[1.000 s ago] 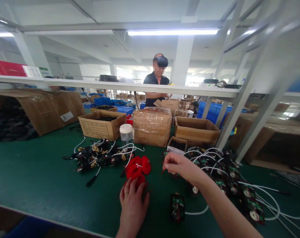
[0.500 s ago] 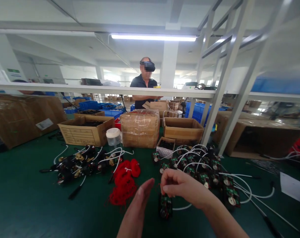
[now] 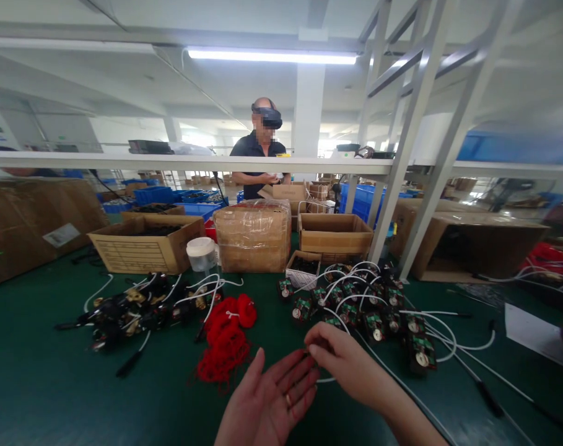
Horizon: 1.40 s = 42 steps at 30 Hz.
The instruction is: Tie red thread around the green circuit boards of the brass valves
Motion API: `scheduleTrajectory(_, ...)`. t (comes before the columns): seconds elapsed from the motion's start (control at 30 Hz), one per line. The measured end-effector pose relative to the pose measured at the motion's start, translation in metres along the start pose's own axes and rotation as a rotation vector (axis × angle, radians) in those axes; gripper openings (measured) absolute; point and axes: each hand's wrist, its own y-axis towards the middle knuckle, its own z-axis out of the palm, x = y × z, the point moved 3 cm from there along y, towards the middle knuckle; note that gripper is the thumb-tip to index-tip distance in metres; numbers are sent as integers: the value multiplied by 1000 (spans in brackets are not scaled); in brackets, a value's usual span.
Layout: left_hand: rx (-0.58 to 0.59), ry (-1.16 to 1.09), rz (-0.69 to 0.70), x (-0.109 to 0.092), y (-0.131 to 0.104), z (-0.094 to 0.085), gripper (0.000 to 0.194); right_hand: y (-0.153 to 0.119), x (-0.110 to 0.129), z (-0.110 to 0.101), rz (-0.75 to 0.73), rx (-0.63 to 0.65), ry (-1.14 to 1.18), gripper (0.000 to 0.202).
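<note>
My left hand [image 3: 272,396] lies palm up at the bottom middle, fingers stretched out, a ring on one finger. Over its fingertips, my right hand [image 3: 344,362] has thumb and fingers pinched together; whatever is between them is too small to make out. Beyond the left hand lies a bundle of red wires [image 3: 223,350] tied with white. Near the right hand are several black units with green circuit boards [image 3: 376,325] and white cables [image 3: 362,297]. A bit of white cable shows beside the left fingers; what it joins is hidden.
Several black and brass assemblies [image 3: 132,310] with cables lie left. Along the back stand a taped carton [image 3: 253,238], open boxes [image 3: 146,254], a small box of black parts [image 3: 304,269] and a lidded plastic jar [image 3: 201,254]. Behind the shelf [image 3: 262,163] a person [image 3: 257,148] stands.
My left hand has turned from edge-on to palm up and come under my right hand's fingertips. It now covers the black unit that showed beneath my right hand. The view has shifted slightly.
</note>
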Motion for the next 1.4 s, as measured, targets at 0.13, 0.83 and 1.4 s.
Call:
scheduleTrajectory(0.13,25,-5,78,-1,-1,-1,67,-6,-17,4,82,-110,72,17)
scheduleTrajectory(0.83,-183,288,154,3,-3,6,60,-13,-21,21,86,-157,161,8)
scheduleTrajectory(1.4,-528,1372,513,9,-25,-2,25,-40,-26,34,81,-138,53,10)
